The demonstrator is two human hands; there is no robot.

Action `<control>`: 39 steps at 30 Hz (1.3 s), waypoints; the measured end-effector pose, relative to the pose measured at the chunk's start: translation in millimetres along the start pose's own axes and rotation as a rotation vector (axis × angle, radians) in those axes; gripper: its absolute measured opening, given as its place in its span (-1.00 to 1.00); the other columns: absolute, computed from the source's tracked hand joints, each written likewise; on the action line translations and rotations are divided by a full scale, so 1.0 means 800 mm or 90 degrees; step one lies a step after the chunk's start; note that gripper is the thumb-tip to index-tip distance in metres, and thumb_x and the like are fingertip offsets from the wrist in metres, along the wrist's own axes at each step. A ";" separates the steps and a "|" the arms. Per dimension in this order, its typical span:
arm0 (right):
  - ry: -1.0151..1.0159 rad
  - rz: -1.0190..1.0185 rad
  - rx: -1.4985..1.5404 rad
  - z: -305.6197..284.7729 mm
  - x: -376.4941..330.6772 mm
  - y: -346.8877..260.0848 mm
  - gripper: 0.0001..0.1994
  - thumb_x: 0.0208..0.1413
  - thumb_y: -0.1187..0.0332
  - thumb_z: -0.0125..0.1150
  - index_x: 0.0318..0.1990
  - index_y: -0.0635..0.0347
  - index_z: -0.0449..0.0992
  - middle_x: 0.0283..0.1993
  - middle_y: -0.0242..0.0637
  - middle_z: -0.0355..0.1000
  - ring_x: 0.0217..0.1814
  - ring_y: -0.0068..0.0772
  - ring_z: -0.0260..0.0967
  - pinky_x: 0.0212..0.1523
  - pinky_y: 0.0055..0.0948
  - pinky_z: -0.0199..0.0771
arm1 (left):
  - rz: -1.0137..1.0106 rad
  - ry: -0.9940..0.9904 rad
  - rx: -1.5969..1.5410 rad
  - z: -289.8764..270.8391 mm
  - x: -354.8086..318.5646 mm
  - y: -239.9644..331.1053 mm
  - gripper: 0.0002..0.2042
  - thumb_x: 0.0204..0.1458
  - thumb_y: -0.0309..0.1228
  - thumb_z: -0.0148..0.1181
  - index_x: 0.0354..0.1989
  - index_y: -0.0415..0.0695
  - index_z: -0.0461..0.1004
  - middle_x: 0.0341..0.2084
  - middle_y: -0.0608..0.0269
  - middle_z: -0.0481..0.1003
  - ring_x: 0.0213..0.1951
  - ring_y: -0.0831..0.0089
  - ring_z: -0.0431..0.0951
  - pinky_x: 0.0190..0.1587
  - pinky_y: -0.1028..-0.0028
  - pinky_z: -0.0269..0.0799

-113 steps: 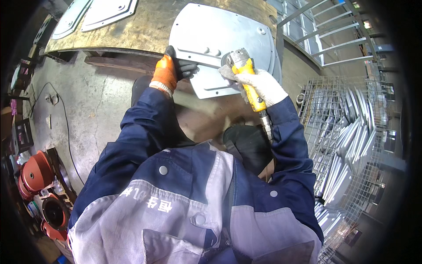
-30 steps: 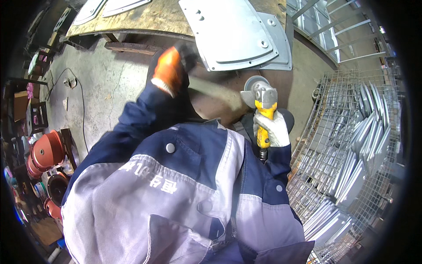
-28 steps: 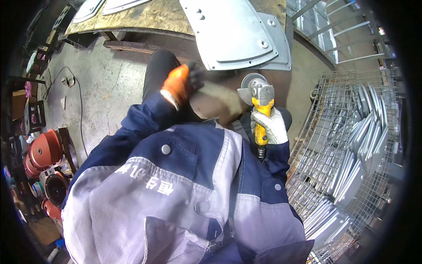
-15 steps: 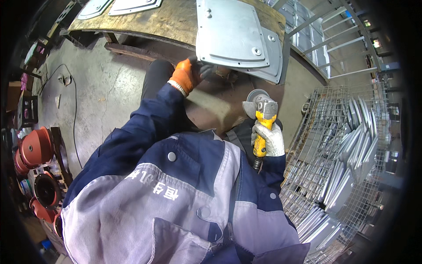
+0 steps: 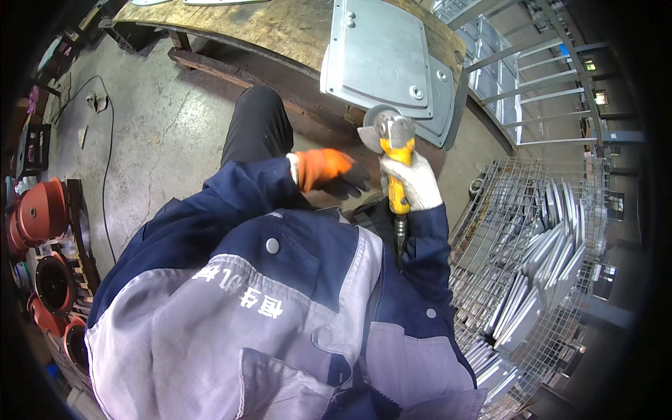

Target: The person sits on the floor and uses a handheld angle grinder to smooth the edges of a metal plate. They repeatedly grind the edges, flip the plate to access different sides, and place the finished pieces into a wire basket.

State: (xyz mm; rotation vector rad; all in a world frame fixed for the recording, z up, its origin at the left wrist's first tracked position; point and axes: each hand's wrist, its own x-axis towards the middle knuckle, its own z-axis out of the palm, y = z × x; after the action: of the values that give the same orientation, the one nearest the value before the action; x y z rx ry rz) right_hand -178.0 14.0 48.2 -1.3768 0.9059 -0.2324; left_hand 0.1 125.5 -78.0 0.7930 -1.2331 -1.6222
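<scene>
i am gripping a yellow grinder [image 5: 394,164] in my white-gloved right hand [image 5: 413,180], fingers closed around its handle, disc end pointing up and away toward the grey metal plate [image 5: 383,57] lying just beyond it on the wooden bench [image 5: 280,28]. my orange-gloved left hand [image 5: 329,172] is hovering just beside the handle, fingers loosely curled, holding nothing. more plates are standing in the wire cage [image 5: 539,259] at my right.

Metal plate [image 5: 381,59] on workbench [image 5: 280,28] ahead; wire cage [image 5: 539,259] of plates right; round parts [image 5: 42,238] stacked left.
</scene>
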 end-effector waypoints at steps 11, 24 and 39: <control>-0.062 0.043 -0.074 0.050 0.091 -0.039 -0.68 -0.12 0.32 0.41 -0.22 0.26 0.50 -0.51 -0.36 0.42 -0.59 -0.52 0.33 -0.54 -0.52 0.33 | -0.050 0.172 -0.440 0.039 0.000 0.072 -0.56 0.10 -0.33 0.21 0.14 -0.19 0.36 -0.02 0.21 0.49 0.00 0.42 0.48 0.03 0.42 0.43; 0.000 0.071 0.026 -0.006 0.074 -0.029 -0.68 -0.06 0.34 0.38 -0.17 0.25 0.45 -0.49 -0.32 0.42 -0.62 -0.52 0.35 -0.62 -0.54 0.37 | -0.072 0.103 -0.426 0.056 0.042 0.075 -0.65 0.08 -0.39 0.17 0.06 -0.14 0.43 -0.09 0.26 0.50 -0.02 0.48 0.48 0.03 0.48 0.39; 0.204 0.088 0.114 -0.122 0.068 -0.005 -0.66 -0.09 0.27 0.41 -0.22 0.27 0.48 -0.48 -0.22 0.46 -0.61 -0.38 0.40 -0.62 -0.44 0.44 | -0.087 0.021 -0.387 0.068 0.144 0.074 -0.76 0.01 -0.47 0.18 -0.12 -0.15 0.51 -0.31 0.39 0.51 -0.30 0.61 0.46 -0.22 0.58 0.35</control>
State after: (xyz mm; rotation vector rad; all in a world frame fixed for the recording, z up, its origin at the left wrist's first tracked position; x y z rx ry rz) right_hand -206.3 -93.7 36.3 -1.1232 1.2113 -0.4254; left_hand -74.0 34.2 -1.0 0.5162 -0.6069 -1.9428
